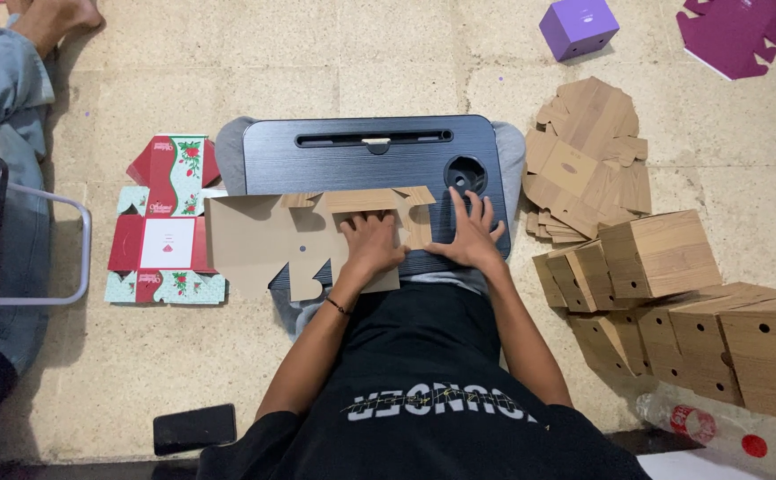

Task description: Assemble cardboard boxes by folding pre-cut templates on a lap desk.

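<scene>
Floor (388, 62): beige tile/stone, worn, faint grout lines, a few cracks near top centre. Light even, soft shadows, no window or wall in view. Furniture: dark grey lap desk (317, 160) w/ slot along the top edge and round cup hole at right, set at centre. Left edge: metal chair frame (68, 258), pale tube legs, dark seat partly cut off. Top right: purple box (578, 27) and flat purple cutout (736, 31) on floor. Right: stack of flat brown blanks (588, 156), below it a row of folded wood-print boxes (716, 333). Bottom left: black phone (194, 428) lying flat on floor.
</scene>
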